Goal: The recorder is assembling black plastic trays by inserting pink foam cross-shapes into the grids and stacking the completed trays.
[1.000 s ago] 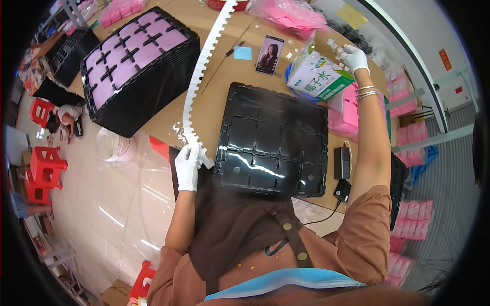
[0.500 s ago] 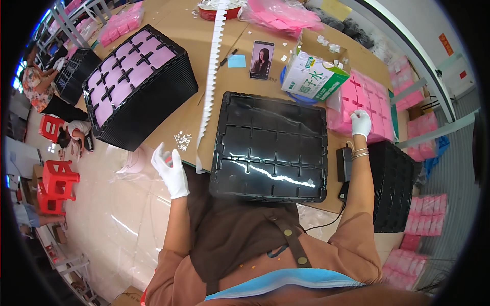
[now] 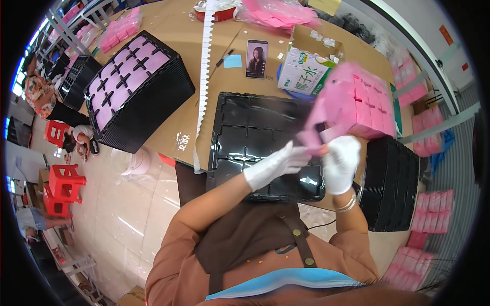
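My right hand (image 3: 341, 164), in a white glove, is closed on a floppy pink sheet-like piece (image 3: 333, 104) held above the right side of a black plastic tray (image 3: 247, 127). Motion blurs the piece, so its exact kind is unclear. My left hand (image 3: 278, 166), also gloved, reaches across the tray with fingers stretched out, their tips near the piece's lower edge; I cannot tell whether they touch it. The tray has shallow rectangular compartments with raised cross ribs and lies in front of me. A stack of pink packets (image 3: 375, 104) stands right of the held piece.
Left on the table is a tall stack of black trays (image 3: 153, 97), lilac pieces filling its top. A phone (image 3: 256, 58), a blue note (image 3: 233, 61) and a carton (image 3: 303, 66) lie beyond my tray. More black trays (image 3: 390, 188) stand right. Two people are at far left near red stools (image 3: 66, 182).
My right hand has come from the pink stack toward the tray with a pink piece in it. My left hand has moved right, from beside the table to over the tray.
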### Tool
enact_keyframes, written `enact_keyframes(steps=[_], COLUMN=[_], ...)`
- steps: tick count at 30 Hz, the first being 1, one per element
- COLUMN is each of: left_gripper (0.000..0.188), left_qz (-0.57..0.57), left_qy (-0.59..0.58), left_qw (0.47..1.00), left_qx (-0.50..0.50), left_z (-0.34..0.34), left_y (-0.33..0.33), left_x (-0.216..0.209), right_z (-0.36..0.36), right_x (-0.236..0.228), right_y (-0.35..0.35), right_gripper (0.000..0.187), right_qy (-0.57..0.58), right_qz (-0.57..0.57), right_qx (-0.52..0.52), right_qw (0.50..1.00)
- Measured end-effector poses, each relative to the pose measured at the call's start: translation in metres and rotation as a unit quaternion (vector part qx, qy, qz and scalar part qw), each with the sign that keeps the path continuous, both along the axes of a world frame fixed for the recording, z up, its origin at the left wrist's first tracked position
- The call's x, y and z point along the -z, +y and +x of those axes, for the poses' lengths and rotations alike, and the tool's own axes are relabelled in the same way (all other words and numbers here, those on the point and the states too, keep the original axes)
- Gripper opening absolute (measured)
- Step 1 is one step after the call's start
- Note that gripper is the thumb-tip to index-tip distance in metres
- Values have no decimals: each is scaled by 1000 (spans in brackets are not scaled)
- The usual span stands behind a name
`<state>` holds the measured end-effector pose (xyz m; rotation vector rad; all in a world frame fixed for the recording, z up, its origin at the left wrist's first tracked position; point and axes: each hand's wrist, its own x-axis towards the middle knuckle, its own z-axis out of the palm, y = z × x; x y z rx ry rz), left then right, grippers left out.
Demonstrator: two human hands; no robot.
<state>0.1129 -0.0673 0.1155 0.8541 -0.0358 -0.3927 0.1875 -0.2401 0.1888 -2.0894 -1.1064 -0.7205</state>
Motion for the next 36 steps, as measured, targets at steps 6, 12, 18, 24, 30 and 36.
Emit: enact_keyframes(steps=[6, 12, 18, 24, 30, 36], left_gripper=[37, 35, 55, 66, 71, 77], left_qz=[141, 140, 209, 431, 387, 437], left_qy=[83, 216, 239, 74, 105, 183], left_qw=[969, 940, 918, 868, 863, 834], left_qx=[-186, -225, -237, -233, -307, -283], left_z=[6, -38, -60, -78, -92, -111], left_y=[29, 86, 97, 85, 77, 73], left_x=[-8, 32, 24, 75, 53, 36], right_z=[8, 65, 51, 44, 34, 15], right_x=[42, 103, 122, 123, 122, 121], right_y=[-9, -48, -44, -49, -61, -63], right_gripper=[18, 49, 39, 21, 19, 22], right_qy=[153, 664, 440, 358, 407, 457], right_qz=[21, 224, -80, -152, -141, -141], right_qx=[-97, 52, 202, 179, 129, 104], right_qw=[983, 712, 871, 904, 893, 872])
